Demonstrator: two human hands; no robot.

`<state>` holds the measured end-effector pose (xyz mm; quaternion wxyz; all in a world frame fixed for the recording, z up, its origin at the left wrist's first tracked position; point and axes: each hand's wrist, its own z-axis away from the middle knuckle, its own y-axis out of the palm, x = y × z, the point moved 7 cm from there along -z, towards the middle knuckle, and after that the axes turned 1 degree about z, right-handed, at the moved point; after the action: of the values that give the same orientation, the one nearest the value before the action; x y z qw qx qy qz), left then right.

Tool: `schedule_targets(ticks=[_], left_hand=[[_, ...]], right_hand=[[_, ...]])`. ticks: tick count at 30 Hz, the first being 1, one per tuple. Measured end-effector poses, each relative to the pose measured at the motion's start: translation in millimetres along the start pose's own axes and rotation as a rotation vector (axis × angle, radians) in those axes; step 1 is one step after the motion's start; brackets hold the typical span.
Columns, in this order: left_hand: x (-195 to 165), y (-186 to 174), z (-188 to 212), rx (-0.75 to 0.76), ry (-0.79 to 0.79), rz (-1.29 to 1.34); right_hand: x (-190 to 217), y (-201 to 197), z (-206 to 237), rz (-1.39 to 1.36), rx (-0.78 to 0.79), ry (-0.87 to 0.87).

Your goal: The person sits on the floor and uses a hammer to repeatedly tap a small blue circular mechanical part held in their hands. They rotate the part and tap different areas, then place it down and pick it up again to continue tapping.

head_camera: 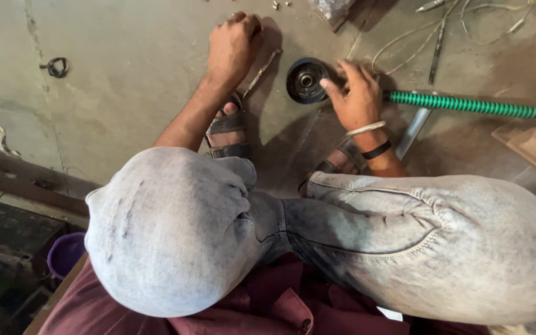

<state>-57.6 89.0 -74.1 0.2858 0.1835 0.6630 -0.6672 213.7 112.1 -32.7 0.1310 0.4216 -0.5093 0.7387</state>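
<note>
From the head view, our bent knees hide our lap. Our left hand is fisted around something we cannot identify. Our right hand, fingers apart, touches the round black metal pulley lying on the concrete floor, beside the green ribbed-handled tool.

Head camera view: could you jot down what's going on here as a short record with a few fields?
Setting: person squatting on a dusty concrete floor, knees in grey jeans
Left hand: closed in a fist around a thin metal rod, pressed toward the floor
Right hand: fingers resting on a round black metal wheel part
Beside right hand: green ribbed handle lying on the floor
Feet: dark sandals
Nearby: loose wires, purple tub
</note>
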Motion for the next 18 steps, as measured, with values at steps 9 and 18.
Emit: schedule_targets(ticks=[9,18], left_hand=[[-11,-3,7,0.045,-0.086,0.293],[-94,18,41,0.081,0.223,0.566]], right_hand=[[28,-23,-14,-0.167,0.011,0.009],[-11,23,3,-0.644,0.11,0.237]])
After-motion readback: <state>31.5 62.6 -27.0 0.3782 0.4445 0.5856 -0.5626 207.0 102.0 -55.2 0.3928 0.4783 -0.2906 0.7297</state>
